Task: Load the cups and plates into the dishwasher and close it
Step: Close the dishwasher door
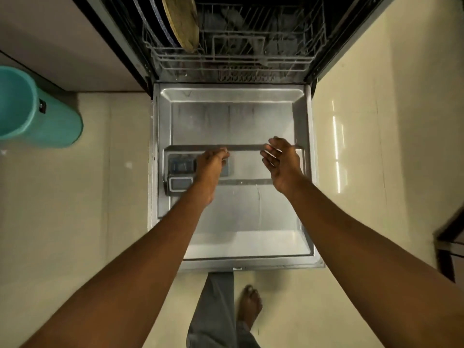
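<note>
The dishwasher door (233, 121) lies flat and open below me, its steel inner face up. Behind it the lower wire rack (233, 59) sits inside the dark tub. Several plates stand on edge at the rack's left, among them a tan plate (182, 21). My left hand (211, 167) hovers above the detergent dispenser (179, 174) with its fingers curled in and nothing in it. My right hand (282, 162) is held above the door's right half, fingers apart, palm turned left, with nothing in it. No cups show.
A teal bucket (37, 109) stands on the floor at the left. Cream floor tiles (364, 146) flank the door. My bare foot (248, 305) and trouser leg are just in front of the door's near edge. Dark furniture (449, 247) juts in at the right edge.
</note>
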{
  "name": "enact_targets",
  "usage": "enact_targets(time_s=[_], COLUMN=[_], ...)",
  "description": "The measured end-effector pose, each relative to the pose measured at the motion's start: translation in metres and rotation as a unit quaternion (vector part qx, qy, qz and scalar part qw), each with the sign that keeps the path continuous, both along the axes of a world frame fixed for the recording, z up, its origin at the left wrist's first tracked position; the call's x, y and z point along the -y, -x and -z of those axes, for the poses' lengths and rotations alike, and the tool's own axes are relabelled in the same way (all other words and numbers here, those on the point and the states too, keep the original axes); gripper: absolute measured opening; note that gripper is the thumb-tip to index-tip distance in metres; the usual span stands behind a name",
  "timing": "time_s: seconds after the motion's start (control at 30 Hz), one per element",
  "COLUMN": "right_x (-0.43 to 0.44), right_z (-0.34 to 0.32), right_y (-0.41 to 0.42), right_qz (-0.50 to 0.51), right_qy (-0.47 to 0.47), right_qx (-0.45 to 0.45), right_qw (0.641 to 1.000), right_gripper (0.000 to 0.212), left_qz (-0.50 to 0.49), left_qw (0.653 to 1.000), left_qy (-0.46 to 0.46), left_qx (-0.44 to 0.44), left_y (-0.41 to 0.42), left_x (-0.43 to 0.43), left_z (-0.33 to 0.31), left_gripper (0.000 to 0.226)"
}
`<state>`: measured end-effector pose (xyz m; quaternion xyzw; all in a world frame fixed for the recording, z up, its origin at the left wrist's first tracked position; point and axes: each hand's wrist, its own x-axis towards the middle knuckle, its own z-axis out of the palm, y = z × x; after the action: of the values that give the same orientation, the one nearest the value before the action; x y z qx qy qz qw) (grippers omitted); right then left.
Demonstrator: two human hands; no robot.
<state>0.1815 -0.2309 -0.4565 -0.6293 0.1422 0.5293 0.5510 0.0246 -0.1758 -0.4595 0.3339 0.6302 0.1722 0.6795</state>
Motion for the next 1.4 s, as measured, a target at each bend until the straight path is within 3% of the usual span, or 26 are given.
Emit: enact_targets(time_s=[0.37,0.5,0.67,0.77,0.87,1.0,1.1,1.23,1.4], right_x=[0.167,0.224,0.286,0.305,0.307,0.293,0.291,0.292,0.291], right_z=[0.026,0.058,0.109,0.145,0.178,0.202,0.205,0.190,0.126], right_y=[0.076,0.112,0.155,0.171,0.176,0.173,0.173,0.172,0.171], right_qz=[-0.014,-0.001,0.005,0.013,0.074,0.162,0.212,0.219,0.217], right_qy=[0.060,0.104,0.174,0.208,0.196,0.162,0.141,0.134,0.131], right_qx=[-0.034,-0.059,-0.061,-0.074,-0.106,-0.138,-0.144,-0.152,-0.151], right_qw=[0.997,0.993,0.983,0.975,0.972,0.964,0.956,0.954,0.955], right_gripper=[0.021,0.016,0.018,0.017,0.024,0.026,0.028,0.027,0.025], left_qz=[-0.016,-0.015,-0.033,-0.095,-0.209,-0.410,-0.486,-0.475,-0.450], left_qw=[0.994,0.988,0.969,0.952,0.934,0.865,0.826,0.834,0.855], left_qy=[0.099,0.147,0.227,0.278,0.290,0.270,0.258,0.253,0.229], left_qx=[-0.033,-0.054,-0.088,-0.083,-0.017,0.101,0.123,0.122,0.117], left_y=[0.091,0.117,0.137,0.146,0.152,0.153,0.154,0.156,0.158], left_x=[0.174,0.223,0.269,0.285,0.294,0.287,0.275,0.274,0.280], left_z=[0.025,0.056,0.110,0.144,0.174,0.195,0.199,0.186,0.124], left_gripper=[0.025,0.016,0.027,0.029,0.034,0.044,0.051,0.059,0.062])
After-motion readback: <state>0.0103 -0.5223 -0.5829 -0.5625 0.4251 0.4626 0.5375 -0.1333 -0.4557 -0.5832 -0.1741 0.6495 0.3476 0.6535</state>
